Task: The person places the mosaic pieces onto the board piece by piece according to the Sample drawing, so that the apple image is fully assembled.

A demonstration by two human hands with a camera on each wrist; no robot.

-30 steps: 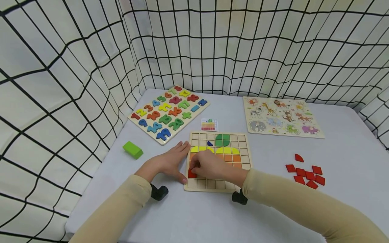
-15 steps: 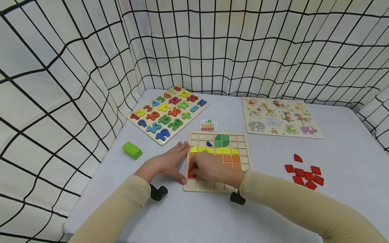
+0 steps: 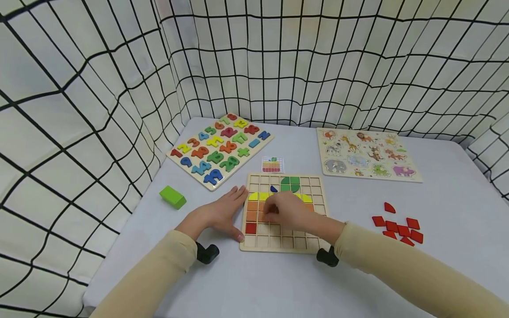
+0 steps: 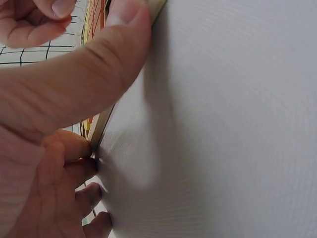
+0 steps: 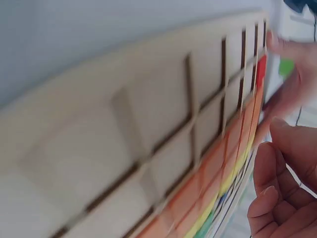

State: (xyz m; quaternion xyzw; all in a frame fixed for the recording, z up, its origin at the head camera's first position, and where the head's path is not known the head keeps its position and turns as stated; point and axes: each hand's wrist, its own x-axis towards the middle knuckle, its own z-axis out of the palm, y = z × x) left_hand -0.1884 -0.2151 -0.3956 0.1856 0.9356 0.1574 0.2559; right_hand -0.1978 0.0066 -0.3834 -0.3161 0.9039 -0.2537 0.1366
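Observation:
A wooden grid board (image 3: 281,242) lies in front of me, with yellow, orange and green pieces in its cells. One red square (image 3: 251,228) sits in the leftmost cell below the orange rows, and a small blue piece (image 3: 273,189) lies near the green pieces (image 3: 290,184). My left hand (image 3: 218,214) rests along the board's left edge, fingers extended, its thumb (image 4: 126,29) at the edge in the left wrist view. Above the orange rows is my right hand (image 3: 286,210), hiding part of them. Its fingers (image 5: 267,198) are loosely curled, with nothing visible between them.
Several loose red pieces (image 3: 391,226) lie right of the board. A pattern card (image 3: 272,164) sits behind it. A number puzzle (image 3: 220,148), an animal puzzle (image 3: 370,154) and a green block (image 3: 172,197) are also on the table. Black netting (image 3: 302,79) surrounds the far sides.
My right hand has left the red square and moved to the right and slightly away from me, uncovering it in its cell. The left hand stays in place.

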